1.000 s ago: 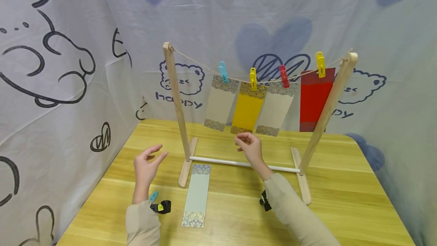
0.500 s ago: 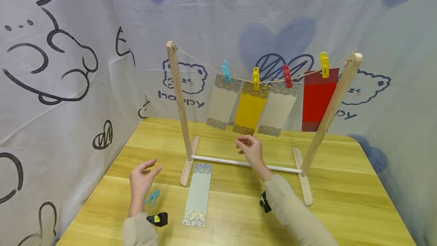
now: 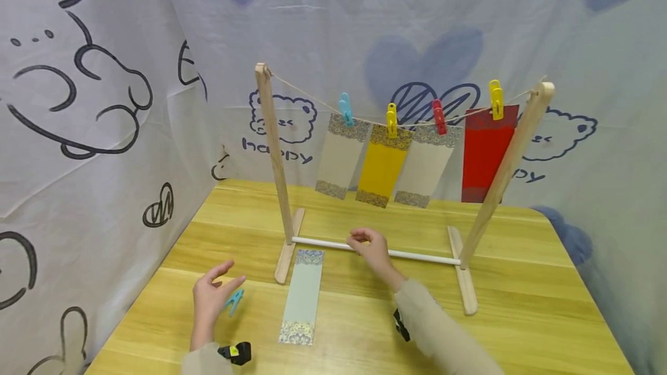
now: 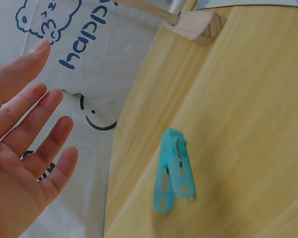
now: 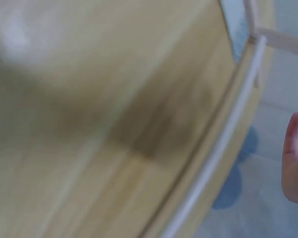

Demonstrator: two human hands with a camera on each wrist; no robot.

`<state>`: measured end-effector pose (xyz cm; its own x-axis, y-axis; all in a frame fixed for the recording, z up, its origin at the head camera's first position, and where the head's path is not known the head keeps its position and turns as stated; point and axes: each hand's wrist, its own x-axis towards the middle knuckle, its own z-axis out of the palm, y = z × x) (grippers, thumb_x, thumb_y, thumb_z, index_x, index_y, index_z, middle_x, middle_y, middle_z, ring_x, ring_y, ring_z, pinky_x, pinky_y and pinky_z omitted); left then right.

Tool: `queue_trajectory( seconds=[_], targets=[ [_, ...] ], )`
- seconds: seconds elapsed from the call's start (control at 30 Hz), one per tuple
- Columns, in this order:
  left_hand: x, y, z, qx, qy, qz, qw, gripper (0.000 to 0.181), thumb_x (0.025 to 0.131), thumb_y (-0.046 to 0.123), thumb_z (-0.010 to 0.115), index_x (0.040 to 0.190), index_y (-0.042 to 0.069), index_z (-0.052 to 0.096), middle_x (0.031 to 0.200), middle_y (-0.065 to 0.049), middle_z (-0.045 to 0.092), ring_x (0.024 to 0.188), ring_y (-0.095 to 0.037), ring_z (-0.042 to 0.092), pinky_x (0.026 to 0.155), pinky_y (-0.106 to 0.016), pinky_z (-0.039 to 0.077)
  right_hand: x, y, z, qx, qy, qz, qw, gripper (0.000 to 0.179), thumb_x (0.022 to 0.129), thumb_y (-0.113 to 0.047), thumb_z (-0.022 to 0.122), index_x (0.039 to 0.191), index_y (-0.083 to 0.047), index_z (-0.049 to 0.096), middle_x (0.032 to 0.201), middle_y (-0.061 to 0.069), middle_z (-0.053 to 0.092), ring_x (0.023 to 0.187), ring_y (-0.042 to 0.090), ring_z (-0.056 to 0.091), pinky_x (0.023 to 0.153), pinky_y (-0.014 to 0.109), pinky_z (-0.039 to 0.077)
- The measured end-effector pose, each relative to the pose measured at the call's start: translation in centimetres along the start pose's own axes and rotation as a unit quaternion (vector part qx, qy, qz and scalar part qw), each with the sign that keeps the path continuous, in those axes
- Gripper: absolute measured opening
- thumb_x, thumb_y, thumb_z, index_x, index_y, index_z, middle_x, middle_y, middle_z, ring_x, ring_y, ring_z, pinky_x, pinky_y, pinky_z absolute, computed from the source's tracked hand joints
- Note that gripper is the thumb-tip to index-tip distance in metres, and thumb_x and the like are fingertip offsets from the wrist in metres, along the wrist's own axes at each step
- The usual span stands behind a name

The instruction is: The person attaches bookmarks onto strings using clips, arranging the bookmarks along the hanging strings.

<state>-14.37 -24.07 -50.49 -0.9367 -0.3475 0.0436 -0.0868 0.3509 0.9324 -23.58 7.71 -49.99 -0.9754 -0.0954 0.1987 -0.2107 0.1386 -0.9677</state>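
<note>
My left hand (image 3: 209,300) hovers over the table's left side, fingers spread and holding nothing. Just right of it lies a light blue clothespin (image 4: 175,166), large in the left wrist view. My right hand (image 3: 372,249) is raised in front of the rack's white crossbar (image 3: 422,257), fingers loosely bent with nothing between them. Between the hands, a pale card (image 3: 303,294) with lace-patterned ends lies flat on the table. In the right wrist view only part of the right hand (image 5: 297,161) shows, at the right edge.
A wooden rack with a left post (image 3: 274,155) and right post (image 3: 508,172) carries a string. From it hang two cream cards (image 3: 340,155), a yellow card (image 3: 383,164) and a red card (image 3: 484,158), with blue, yellow and red clothespins (image 3: 439,116) along the line.
My left hand has moved down and slightly left, uncovering the blue clothespin on the table. My right hand has come down from below the hanging cards toward the crossbar.
</note>
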Motion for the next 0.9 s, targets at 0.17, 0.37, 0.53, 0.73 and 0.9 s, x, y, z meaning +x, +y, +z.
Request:
queue_trajectory(
  seconds=[0.17,0.37,0.53,0.73,0.9],
  targets=[
    [-0.3,-1.0,-0.3,0.003,-0.004,-0.009,0.9999,0.045,0.076,0.008,0.071,0.117,-0.004,0.054,0.121,-0.02,0.051,0.109,-0.024,0.042,0.089,-0.041,0.034,-0.8,1.7,1.2,-0.022,-0.061,-0.023,0.9977,0.026,0.079,-0.004,0.067,0.102,0.006,0.061,0.094,0.017,0.063,0.088,0.029,0.056,0.068,0.029,0.049],
    [-0.9,-2.0,-0.5,0.014,-0.015,-0.042,0.9989,0.047,0.077,0.009,0.07,0.118,-0.005,0.051,0.124,-0.022,0.047,0.113,-0.029,0.039,0.092,-0.043,0.033,-2.2,0.5,2.5,-0.02,-0.118,-0.046,0.9917,0.026,0.078,0.002,0.065,0.103,0.008,0.059,0.1,0.023,0.059,0.094,0.04,0.051,0.069,0.031,0.048],
    [-1.1,-2.5,-0.6,0.019,-0.029,-0.052,0.9981,0.049,0.077,0.008,0.069,0.119,-0.006,0.049,0.125,-0.024,0.045,0.115,-0.033,0.037,0.094,-0.046,0.031,-3.2,-0.1,3.5,-0.028,-0.119,-0.053,0.9911,0.025,0.077,0.006,0.064,0.1,0.013,0.059,0.102,0.028,0.057,0.095,0.044,0.05,0.071,0.043,0.048],
    [-1.4,-2.9,-0.8,0.036,-0.05,-0.059,0.9964,0.052,0.075,0.005,0.069,0.121,-0.006,0.047,0.127,-0.025,0.043,0.117,-0.037,0.033,0.096,-0.054,0.025,-3.4,2.9,4.4,-0.084,-0.125,-0.052,0.9873,0.04,0.074,-0.007,0.071,0.109,0.007,0.058,0.111,0.02,0.056,0.102,0.035,0.046,0.084,0.051,0.039],
    [-1.5,-3.4,-0.9,0.04,-0.062,-0.062,0.9954,0.057,0.074,0.003,0.069,0.124,-0.006,0.043,0.128,-0.027,0.041,0.117,-0.038,0.033,0.097,-0.054,0.024,-4.1,4.4,4.9,-0.121,-0.153,-0.038,0.9801,0.05,0.072,-0.018,0.074,0.114,0.002,0.058,0.114,0.017,0.051,0.105,0.034,0.041,0.086,0.051,0.035]
  ],
)
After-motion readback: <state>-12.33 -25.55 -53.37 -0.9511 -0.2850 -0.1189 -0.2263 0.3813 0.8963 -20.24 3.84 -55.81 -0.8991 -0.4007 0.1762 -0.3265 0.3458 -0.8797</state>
